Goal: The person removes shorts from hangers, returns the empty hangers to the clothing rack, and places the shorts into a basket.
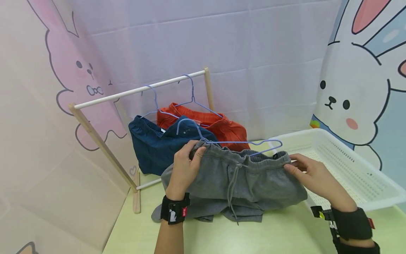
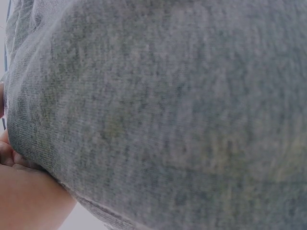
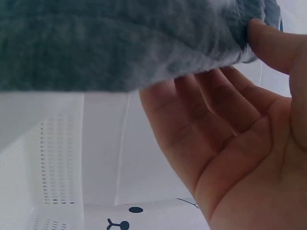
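Grey drawstring shorts (image 1: 266, 183) are held up by the waistband, their lower folds lying over the table. At the waistband's left end my left hand (image 1: 185, 165) pinches the cloth, close to the neck of a blue wire hanger (image 1: 233, 142). The hanger's right end sticks out above the waistband. My right hand (image 1: 312, 173) pinches the waistband's right end between thumb and fingers. The right wrist view shows that thumb (image 3: 273, 45) on the cloth, with the fingers behind it. Grey cloth (image 2: 158, 110) fills most of the left wrist view and hides the left fingertips.
A rack with a white rail (image 1: 127, 94) and wooden legs stands behind on the left. Blue shorts (image 1: 149, 148) and red shorts (image 1: 234, 130) hang there on blue hangers. A white perforated basket (image 1: 336, 141) sits on the pale green table (image 1: 253, 236) at right.
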The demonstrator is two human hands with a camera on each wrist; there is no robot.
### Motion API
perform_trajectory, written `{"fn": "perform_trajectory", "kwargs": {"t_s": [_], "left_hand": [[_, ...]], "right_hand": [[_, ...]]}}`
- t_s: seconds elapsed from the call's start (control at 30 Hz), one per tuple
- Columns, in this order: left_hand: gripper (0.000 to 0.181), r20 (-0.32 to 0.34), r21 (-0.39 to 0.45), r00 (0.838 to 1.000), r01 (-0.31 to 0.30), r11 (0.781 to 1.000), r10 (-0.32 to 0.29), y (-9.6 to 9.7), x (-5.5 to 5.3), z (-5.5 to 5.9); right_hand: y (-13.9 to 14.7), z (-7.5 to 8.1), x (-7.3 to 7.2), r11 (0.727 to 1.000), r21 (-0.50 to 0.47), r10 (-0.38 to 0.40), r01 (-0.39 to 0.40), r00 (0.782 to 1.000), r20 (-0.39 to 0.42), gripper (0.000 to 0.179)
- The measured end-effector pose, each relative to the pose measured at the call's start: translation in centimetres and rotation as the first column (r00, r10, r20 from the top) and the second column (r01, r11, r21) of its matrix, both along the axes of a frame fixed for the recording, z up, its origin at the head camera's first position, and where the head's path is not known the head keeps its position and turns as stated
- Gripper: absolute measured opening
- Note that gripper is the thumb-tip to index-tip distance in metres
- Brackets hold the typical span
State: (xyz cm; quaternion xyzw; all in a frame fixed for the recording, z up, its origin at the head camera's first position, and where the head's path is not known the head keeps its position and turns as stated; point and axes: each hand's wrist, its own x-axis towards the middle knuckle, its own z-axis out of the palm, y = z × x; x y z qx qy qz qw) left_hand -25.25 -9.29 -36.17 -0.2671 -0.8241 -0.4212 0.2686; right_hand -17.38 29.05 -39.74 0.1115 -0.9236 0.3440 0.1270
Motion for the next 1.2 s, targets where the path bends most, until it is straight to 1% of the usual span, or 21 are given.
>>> {"fn": "perform_trajectory", "kwargs": {"t_s": [0.1,0.27,0.4,0.5,0.63,0.8,0.93,1.07,1.2], "left_hand": [[0.027,0.000,0.007,1.000,0.004,1.000,-0.004,0.0,0.0,0.0],[0.027,0.003,0.005,1.000,0.020,1.000,-0.020,0.1,0.0,0.0],[0.027,0.003,0.002,0.999,0.037,0.999,-0.037,0.3,0.2,0.1],[0.027,0.001,0.001,0.999,0.044,0.999,-0.044,0.4,0.2,0.1],[0.027,-0.004,-0.001,0.998,0.055,0.999,-0.055,0.5,0.1,0.1],[0.028,-0.006,-0.008,0.999,0.052,0.999,-0.052,0.7,0.1,0.1],[0.030,0.000,-0.022,0.999,0.044,0.999,-0.044,0.8,0.2,0.1],[0.029,0.004,-0.020,0.999,0.043,0.999,-0.043,0.9,0.3,0.0],[0.030,0.003,-0.016,0.999,0.050,0.999,-0.050,1.0,0.3,0.0]], "right_hand": [[0.1,0.6,-0.1,1.000,0.021,-0.003,0.003,1.000,-0.010,0.042],[0.4,1.7,-0.4,1.000,0.029,0.010,-0.008,0.999,-0.047,0.035],[0.2,2.9,-0.8,0.999,0.036,0.010,-0.005,0.993,-0.116,0.032],[-0.4,3.9,-1.2,0.998,0.055,0.012,-0.002,0.983,-0.185,0.032],[-1.8,5.7,-1.9,0.996,0.088,0.044,-0.024,0.971,-0.236,0.036],[-4.2,8.0,-2.9,0.985,0.144,0.122,-0.093,0.970,-0.210,0.041],[-6.2,9.3,-3.6,0.969,0.184,0.202,-0.166,0.960,-0.195,0.040],[-7.9,9.8,-4.3,0.948,0.220,0.274,-0.232,0.943,-0.189,0.034],[-8.9,9.5,-4.9,0.936,0.228,0.311,-0.268,0.933,-0.181,0.028]]}}
